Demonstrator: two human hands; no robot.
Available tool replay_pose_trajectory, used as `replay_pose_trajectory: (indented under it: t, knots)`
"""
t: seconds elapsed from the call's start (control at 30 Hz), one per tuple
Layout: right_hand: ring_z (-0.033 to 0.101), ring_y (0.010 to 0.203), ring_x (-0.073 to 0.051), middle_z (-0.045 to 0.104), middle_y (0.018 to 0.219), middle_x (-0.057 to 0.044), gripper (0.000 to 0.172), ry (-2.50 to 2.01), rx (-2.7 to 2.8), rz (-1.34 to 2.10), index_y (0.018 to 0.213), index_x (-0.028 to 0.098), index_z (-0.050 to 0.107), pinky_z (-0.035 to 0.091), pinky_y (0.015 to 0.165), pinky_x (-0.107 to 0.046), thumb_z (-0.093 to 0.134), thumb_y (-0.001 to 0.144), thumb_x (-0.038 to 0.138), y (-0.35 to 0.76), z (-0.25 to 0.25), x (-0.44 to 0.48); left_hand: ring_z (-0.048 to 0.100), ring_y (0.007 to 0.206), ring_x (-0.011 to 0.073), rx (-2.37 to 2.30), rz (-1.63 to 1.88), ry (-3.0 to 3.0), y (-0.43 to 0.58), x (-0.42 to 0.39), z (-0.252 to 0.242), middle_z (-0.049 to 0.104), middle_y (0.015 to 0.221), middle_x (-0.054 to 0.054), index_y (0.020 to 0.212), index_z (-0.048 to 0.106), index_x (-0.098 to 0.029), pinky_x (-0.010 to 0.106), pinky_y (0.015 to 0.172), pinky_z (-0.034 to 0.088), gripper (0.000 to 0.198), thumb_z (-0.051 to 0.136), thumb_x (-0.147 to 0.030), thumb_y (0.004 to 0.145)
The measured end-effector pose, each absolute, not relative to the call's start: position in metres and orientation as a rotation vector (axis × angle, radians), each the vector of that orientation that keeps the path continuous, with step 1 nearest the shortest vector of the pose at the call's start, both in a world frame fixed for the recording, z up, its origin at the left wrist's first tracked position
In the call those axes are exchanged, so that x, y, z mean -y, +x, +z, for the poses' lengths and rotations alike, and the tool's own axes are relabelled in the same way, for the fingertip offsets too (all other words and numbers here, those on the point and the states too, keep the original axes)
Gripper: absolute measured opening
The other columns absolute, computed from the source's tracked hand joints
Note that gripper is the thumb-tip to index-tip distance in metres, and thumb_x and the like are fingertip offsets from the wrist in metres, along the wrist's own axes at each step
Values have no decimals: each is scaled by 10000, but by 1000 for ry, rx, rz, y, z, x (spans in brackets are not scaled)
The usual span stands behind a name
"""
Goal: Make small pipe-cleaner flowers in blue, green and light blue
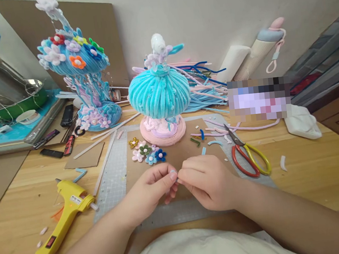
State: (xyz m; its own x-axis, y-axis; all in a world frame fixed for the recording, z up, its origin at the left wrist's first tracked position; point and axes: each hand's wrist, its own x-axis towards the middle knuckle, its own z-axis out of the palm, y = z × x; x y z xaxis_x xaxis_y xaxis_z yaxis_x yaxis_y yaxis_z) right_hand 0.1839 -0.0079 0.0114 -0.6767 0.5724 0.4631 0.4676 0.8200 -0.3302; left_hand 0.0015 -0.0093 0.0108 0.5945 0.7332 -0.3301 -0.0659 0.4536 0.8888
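My left hand (pixel 157 184) and my right hand (pixel 209 181) meet fingertip to fingertip over the brown board (pixel 176 194). Both are closed in a pinch. A tiny pale bit shows at the left thumb tip, too small and covered to name. Just beyond the hands lies a cluster of small fuzzy pipe-cleaner flowers (pixel 145 150) in pink, green, purple and blue, with a gold one. Behind them stands a turquoise pipe-cleaner lamp-like piece (pixel 159 92) on a round pink base (pixel 164 137). Short pipe-cleaner scraps, among them an olive-green piece (pixel 195 142), are scattered on the board's right side.
A yellow glue gun (pixel 65 213) lies on the left, and scissors (pixel 247 153) with red and yellow handles lie open on the right. A taller flower-covered blue piece (pixel 76 64) stands back left. Bundled pipe cleaners (pixel 205 97) lie behind, beside a pixelated patch.
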Motion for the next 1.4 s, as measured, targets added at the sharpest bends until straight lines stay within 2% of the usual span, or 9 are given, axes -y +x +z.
replay_pose_trajectory:
  t: [0.2, 0.33, 0.43, 0.6, 0.77, 0.9, 1.07, 1.27, 1.4]
  knots:
    - [396, 555, -95, 457, 600, 22, 226, -984, 1883, 940, 651, 168, 484, 301, 527, -226, 448, 872, 199, 173, 8, 16, 400, 642, 121, -937, 775, 1339, 8, 16, 8, 439, 665, -25, 756, 504, -185, 235, 616, 334, 220, 450, -356, 885]
    - [233, 430, -59, 304, 491, 81, 232, -1036, 1232, 1678, 639, 165, 477, 184, 415, -196, 533, 811, 310, 167, 10, 17, 424, 675, 142, -1013, 860, 1611, 10, 17, 8, 468, 717, -4, 772, 503, -197, 249, 647, 339, 183, 416, -297, 899]
    - [93, 388, -33, 208, 471, 114, 198, -960, 690, 2159, 627, 165, 444, 86, 379, -174, 561, 753, 265, 169, 9, 12, 461, 735, 172, -1028, 896, 1899, 9, 15, 7, 521, 779, 31, 809, 527, -201, 274, 689, 338, 141, 419, -241, 890]
    - [86, 379, -26, 221, 493, 110, 137, -920, 370, 2528, 637, 151, 437, 77, 364, -148, 505, 748, 194, 176, 3, 0, 488, 805, 204, -1018, 784, 2235, 3, 9, 4, 575, 864, 66, 876, 567, -210, 303, 719, 320, 145, 422, -205, 878]
    - [226, 370, -38, 332, 484, 90, 188, -1123, 1151, 2100, 657, 165, 461, 164, 381, -165, 526, 800, 268, 176, 10, -4, 448, 686, 160, -1111, 736, 2022, 2, 7, 5, 508, 741, 17, 815, 553, -195, 263, 635, 318, 165, 433, -280, 889]
    - [542, 684, -148, 603, 739, -17, 177, -1366, 1989, 1056, 801, 189, 598, 379, 582, -247, 502, 845, 332, 199, 33, 2, 450, 621, 135, -1086, 657, 1577, 4, 8, 2, 503, 650, -15, 770, 557, -189, 235, 579, 315, 219, 474, -368, 864]
    - [519, 576, -190, 596, 646, -44, 301, -2115, 1947, 212, 688, 202, 581, 313, 512, -277, 456, 854, 419, 276, 18, 12, 432, 542, 91, -972, 618, 996, 6, 8, 1, 559, 694, -1, 708, 551, -159, 210, 518, 294, 290, 579, -437, 785]
    - [577, 690, -237, 632, 800, -114, 261, -2377, 1856, 232, 961, 145, 556, 373, 565, -300, 575, 754, 303, 334, -40, 13, 423, 540, 50, -832, 591, 701, 4, 11, 7, 541, 696, -6, 779, 597, -137, 180, 523, 298, 181, 630, -315, 779]
    - [547, 612, -192, 599, 738, -76, 279, -2233, 1662, 479, 951, 155, 540, 401, 538, -302, 623, 702, 249, 332, -29, 18, 442, 539, 42, -766, 600, 637, 2, 10, 6, 545, 690, 0, 815, 610, -123, 167, 515, 326, 132, 646, -243, 774]
